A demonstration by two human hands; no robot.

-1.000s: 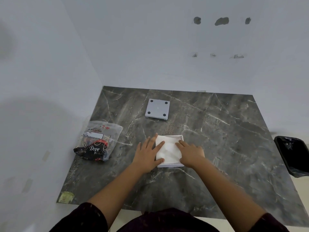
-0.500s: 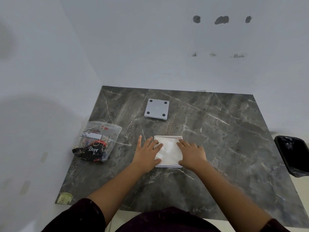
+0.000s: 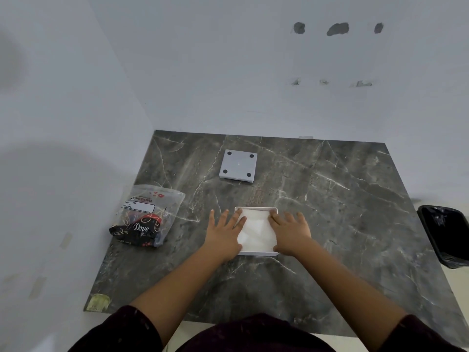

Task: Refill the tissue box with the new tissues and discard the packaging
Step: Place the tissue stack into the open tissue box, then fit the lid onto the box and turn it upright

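Both hands lie flat and open, the left hand and right hand pressing the tissues down into the box at mid-table, grasping nothing. Uneven pressure could bunch the stack so the base, near the far edge, won't seat. Palms hide the box's side rims, and the bin is cut off at right while the packaging waits by the left edge.

grey marble table, marked white walls
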